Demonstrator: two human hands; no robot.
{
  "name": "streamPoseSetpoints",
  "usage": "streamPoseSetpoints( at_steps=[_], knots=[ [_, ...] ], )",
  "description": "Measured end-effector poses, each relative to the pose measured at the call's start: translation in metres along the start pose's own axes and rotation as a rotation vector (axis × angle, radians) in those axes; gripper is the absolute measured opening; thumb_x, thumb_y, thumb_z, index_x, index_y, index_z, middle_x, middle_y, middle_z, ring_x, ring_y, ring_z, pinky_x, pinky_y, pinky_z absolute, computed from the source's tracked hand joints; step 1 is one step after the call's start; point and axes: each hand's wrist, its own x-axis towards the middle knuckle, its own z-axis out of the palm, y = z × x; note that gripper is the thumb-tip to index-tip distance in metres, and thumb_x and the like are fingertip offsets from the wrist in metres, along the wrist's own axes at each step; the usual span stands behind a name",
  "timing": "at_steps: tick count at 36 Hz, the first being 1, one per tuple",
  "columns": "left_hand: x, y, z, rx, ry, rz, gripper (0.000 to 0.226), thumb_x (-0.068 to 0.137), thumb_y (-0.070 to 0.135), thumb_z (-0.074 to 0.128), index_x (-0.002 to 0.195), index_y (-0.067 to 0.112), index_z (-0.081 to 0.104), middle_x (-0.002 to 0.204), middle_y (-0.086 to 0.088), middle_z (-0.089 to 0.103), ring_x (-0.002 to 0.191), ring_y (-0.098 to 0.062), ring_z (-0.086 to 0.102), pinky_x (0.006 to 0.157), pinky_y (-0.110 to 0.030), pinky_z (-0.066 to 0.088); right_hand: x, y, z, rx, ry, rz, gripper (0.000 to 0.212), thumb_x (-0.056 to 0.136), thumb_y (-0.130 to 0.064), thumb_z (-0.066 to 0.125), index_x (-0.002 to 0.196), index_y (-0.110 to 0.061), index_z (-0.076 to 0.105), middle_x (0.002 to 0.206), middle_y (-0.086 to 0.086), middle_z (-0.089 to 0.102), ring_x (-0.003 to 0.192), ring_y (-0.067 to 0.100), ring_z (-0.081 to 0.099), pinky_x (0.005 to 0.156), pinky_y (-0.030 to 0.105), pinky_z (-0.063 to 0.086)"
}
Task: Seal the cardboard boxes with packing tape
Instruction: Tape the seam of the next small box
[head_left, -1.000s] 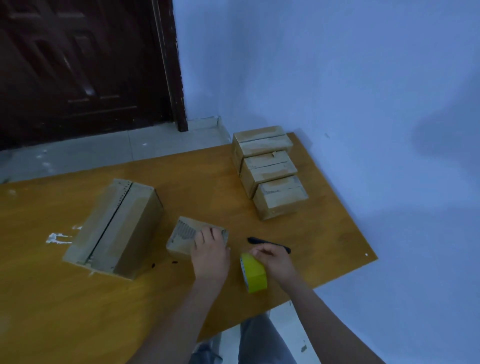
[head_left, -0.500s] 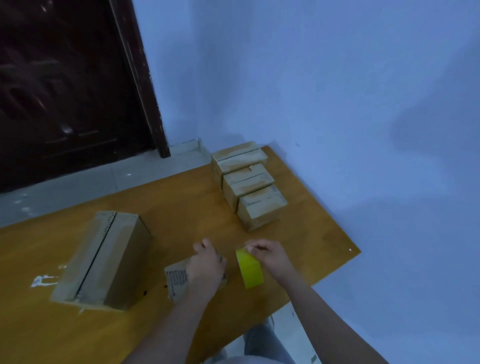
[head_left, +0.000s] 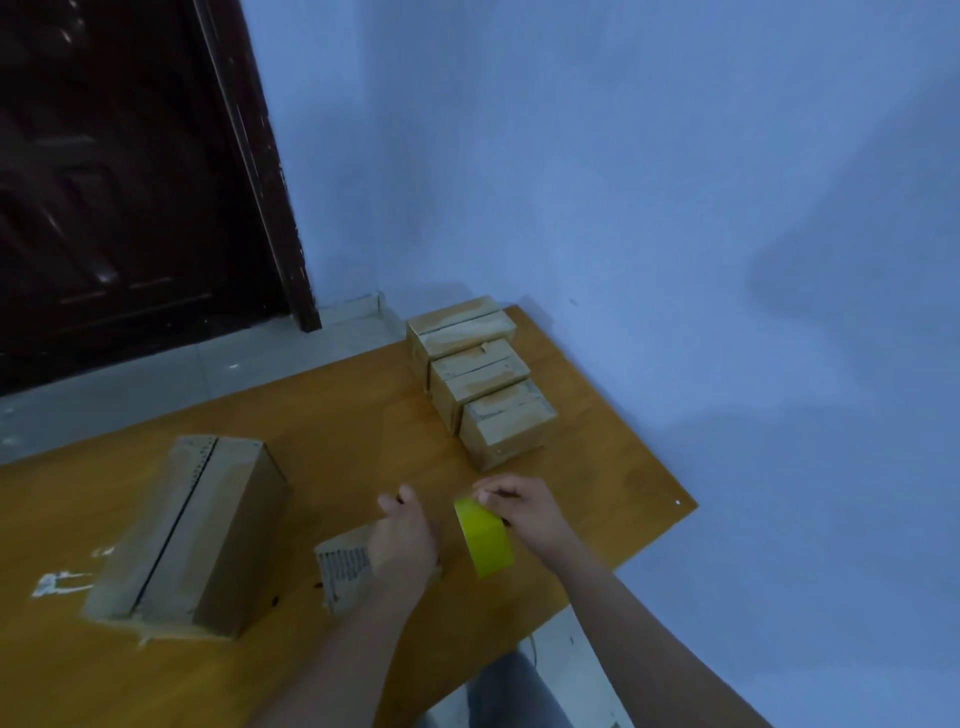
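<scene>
A yellow tape roll (head_left: 488, 538) is held on edge just above the bench (head_left: 332, 426) near its front edge, with the grip of the right hand (head_left: 524, 512) closed around it, fingertips pinched at the roll's top. The left hand (head_left: 405, 540) is laid over a small flat cardboard box (head_left: 343, 564), its fingers curled; whether the box is gripped cannot be told. A larger cardboard box (head_left: 192, 535) lies toward the left edge. Three small boxes (head_left: 483, 374) are lined up by the far right corner.
</scene>
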Motion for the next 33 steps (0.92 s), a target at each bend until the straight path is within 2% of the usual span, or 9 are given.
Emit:
streamPoseSetpoints(
  at_steps=[6,9,12,17,19,24,26,30,33],
  knots=[
    [-0.003,-0.015,-0.021,-0.368,0.118,0.064,0.040,0.099,0.043,0.035,0.112,0.006,0.040,0.098,-0.013,0.061,0.086,-0.031,0.062,0.062,-0.035,0.046,0.000,-0.013,-0.001,-0.007,-0.074,-0.015,0.010,0.089,-0.012,0.062,0.091,-0.010,0.072,0.104,0.001,0.069,0.097,0.014,0.064,0.087,0.031,0.049],
    [-0.015,-0.015,-0.034,-0.524,0.119,0.288,0.056,0.089,0.064,0.035,0.112,0.015,0.049,0.081,0.004,0.055,0.070,-0.014,0.055,0.052,-0.028,0.037,0.002,-0.017,-0.001,-0.054,-0.110,-0.042,0.010,0.089,-0.013,0.062,0.088,-0.008,0.071,0.097,0.007,0.070,0.087,0.015,0.063,0.079,0.030,0.049],
    [-0.023,-0.005,-0.044,-0.575,0.064,0.469,0.071,0.069,0.084,0.038,0.098,0.022,0.057,0.087,0.011,0.051,0.077,-0.001,0.049,0.059,-0.022,0.035,0.005,-0.024,-0.001,-0.085,-0.109,-0.063,0.014,0.089,-0.015,0.063,0.092,-0.005,0.072,0.096,0.009,0.071,0.091,0.019,0.065,0.084,0.038,0.051],
    [-0.021,-0.004,-0.048,-0.598,0.178,0.514,0.032,0.089,0.038,0.062,0.065,0.026,0.044,0.068,0.008,0.044,0.061,-0.005,0.041,0.052,-0.023,0.025,0.004,-0.034,-0.002,-0.115,-0.079,-0.083,0.015,0.088,-0.018,0.062,0.090,-0.007,0.073,0.092,0.008,0.071,0.085,0.020,0.064,0.078,0.040,0.050],
    [-0.022,-0.004,-0.053,-0.535,0.226,0.499,0.039,0.091,0.031,0.061,0.060,0.030,0.037,0.062,0.008,0.043,0.056,-0.006,0.039,0.048,-0.022,0.021,0.002,-0.037,0.000,-0.124,-0.070,-0.104,0.018,0.090,-0.018,0.060,0.095,-0.006,0.073,0.091,0.010,0.070,0.082,0.016,0.061,0.075,0.034,0.047],
    [-0.023,0.000,-0.073,-0.606,0.238,0.347,0.037,0.092,0.029,0.060,0.058,0.022,0.046,0.053,0.005,0.048,0.050,-0.011,0.044,0.047,-0.028,0.030,-0.010,-0.053,0.003,-0.013,-0.040,-0.047,0.044,0.096,-0.030,0.052,0.136,-0.014,0.048,0.126,0.002,0.059,0.113,0.011,0.054,0.094,0.021,0.043],
    [-0.018,-0.002,-0.078,-0.746,0.185,0.242,0.037,0.091,0.028,0.061,0.059,0.015,0.050,0.057,-0.003,0.055,0.057,-0.018,0.052,0.055,-0.037,0.042,-0.017,-0.061,-0.001,0.100,-0.037,0.002,0.031,0.097,-0.034,0.049,0.123,-0.020,0.057,0.119,0.000,0.061,0.108,0.013,0.057,0.094,0.028,0.046],
    [-0.002,-0.008,-0.084,-1.043,-0.011,0.028,0.034,0.095,0.013,0.055,0.062,0.006,0.051,0.065,-0.016,0.058,0.062,-0.030,0.059,0.071,-0.051,0.054,-0.030,-0.068,-0.009,0.222,-0.115,0.007,0.018,0.099,-0.035,0.044,0.099,-0.029,0.061,0.095,-0.017,0.063,0.088,-0.005,0.060,0.074,0.011,0.046],
    [0.004,-0.004,-0.092,-1.120,-0.120,-0.001,0.022,0.095,0.001,0.046,0.075,-0.004,0.055,0.070,-0.019,0.058,0.059,-0.030,0.056,0.047,-0.030,0.051,-0.033,-0.072,-0.009,0.208,-0.125,-0.057,0.026,0.097,-0.030,0.049,0.101,-0.009,0.066,0.090,-0.007,0.067,0.085,0.004,0.064,0.078,0.017,0.047]
  ],
)
